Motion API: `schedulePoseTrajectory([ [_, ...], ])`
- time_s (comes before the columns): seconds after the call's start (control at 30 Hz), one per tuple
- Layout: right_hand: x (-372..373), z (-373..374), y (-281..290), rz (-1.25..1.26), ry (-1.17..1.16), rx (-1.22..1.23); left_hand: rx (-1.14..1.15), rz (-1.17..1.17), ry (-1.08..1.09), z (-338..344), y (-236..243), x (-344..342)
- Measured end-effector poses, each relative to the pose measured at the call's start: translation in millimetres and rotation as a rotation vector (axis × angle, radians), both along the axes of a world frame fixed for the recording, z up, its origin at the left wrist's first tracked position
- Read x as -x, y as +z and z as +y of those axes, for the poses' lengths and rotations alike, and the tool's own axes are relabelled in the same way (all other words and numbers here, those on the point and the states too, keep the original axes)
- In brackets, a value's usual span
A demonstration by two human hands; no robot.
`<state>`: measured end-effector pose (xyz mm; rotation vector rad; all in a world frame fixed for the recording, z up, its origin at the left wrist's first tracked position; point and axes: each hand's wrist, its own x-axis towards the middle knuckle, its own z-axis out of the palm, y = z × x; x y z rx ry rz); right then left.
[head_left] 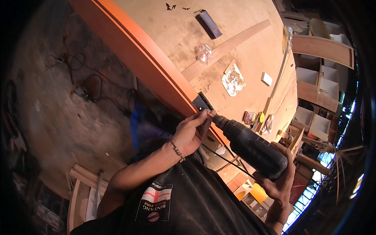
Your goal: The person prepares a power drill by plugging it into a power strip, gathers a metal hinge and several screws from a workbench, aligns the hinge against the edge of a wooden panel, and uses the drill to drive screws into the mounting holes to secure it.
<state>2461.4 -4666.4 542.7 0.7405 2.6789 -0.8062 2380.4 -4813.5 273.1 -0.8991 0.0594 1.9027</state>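
Observation:
My right hand [281,184] grips a black power drill [254,149] by its rear end, and the drill points up and left. At its front, my left hand [190,133] is closed, thumb and fingers pinched beside the bit tip. What lies between those fingertips is too small to make out. Right by them, a black metal plate [201,102] with a pale dot sits at the edge of a long orange panel [160,66]. A black cord [227,159] runs below the drill.
On the wooden worktop [172,31] lie a dark box [208,24], a wood strip [235,45], a clear plastic bag [204,53], a stained sheet [234,80], a white block [266,78] and a yellow tape measure [261,116]. Open cabinets [319,82] stand at right; cables [74,60] lie on the floor at left.

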Motion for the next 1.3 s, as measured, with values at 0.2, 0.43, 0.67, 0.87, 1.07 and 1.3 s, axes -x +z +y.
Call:
schedulePoseTrajectory([
  [0.2, 10.9, -3.2, 2.2, -0.042, -0.007, -0.010, 0.008, -0.025, 0.015, 0.0, 0.2, 2.4],
  [0.43, 17.9, -5.6, 4.1, -0.072, 0.016, -0.012, 0.047, -0.042, -0.007, 0.5, 4.5, 4.8],
  [0.67, 21.2, -7.6, 4.5, -0.056, 0.030, -0.007, 0.022, -0.056, 0.001, -0.2, 3.0, 5.3],
  [0.87, 23.6, -4.7, 6.5, -0.069, 0.084, -0.021, 0.007, -0.065, -0.003, -0.7, 1.5, 5.0],
  [1.07, 27.8, -7.3, 6.4, -0.063, 0.020, 0.036, 0.024, -0.042, -0.023, -0.7, 1.8, 5.6],
  [1.3, 35.1, -7.3, 9.2, -0.109, 0.056, -0.001, 0.037, -0.085, -0.011, 1.2, 1.4, 5.6],
])
